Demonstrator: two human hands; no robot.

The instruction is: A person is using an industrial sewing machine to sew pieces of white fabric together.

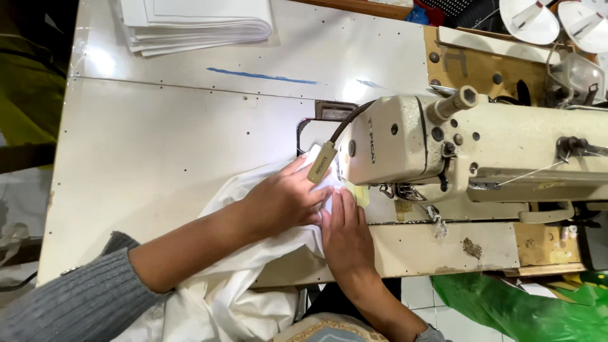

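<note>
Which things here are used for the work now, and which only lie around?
In use: left hand, right hand, white fabric, sewing machine.
Lying about: folded white stack, green bag, white cones.

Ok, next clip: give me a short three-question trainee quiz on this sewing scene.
1. True or false: both hands rest flat on the white fabric sheet.
2. Which hand lies nearer the cream industrial sewing machine? A) left hand B) right hand C) neither is near it
3. What sits at the far left corner of the pale worn worktable?

Key:
1. True; both palms press the fabric beside the machine head.
2. A; its fingertips reach under the head by the small lamp.
3. A stack of folded white cloth.
</note>
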